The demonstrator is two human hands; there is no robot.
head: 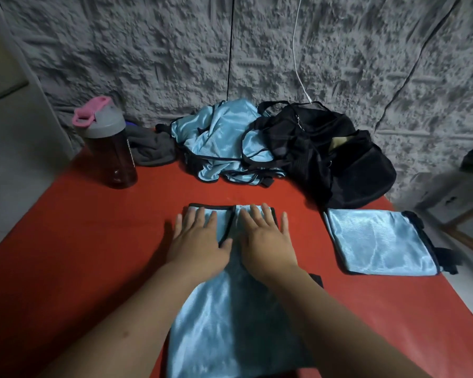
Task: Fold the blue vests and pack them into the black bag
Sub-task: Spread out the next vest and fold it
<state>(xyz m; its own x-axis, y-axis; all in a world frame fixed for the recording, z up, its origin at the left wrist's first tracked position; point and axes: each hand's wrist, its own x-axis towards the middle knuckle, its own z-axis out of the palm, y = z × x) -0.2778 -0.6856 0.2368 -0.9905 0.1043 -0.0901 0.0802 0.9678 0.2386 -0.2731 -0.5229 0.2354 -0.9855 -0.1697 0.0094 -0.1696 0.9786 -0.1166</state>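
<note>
Both hands flat on a shiny light-blue vest with black trim.
Left hand and right hand press it, fingers straight; one folded vest lies right of it, a crumpled pile and one black bag beyond.

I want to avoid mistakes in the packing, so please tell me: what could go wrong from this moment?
1. The vest is shiny and looks slippery. Both hands, left and right, press it flat with no grip, so the fold may slide open when released.
2. The folded vest lies near the table's right edge and might get knocked off.
3. The unfolded pile overlaps the black bag; straps may tangle.
</note>
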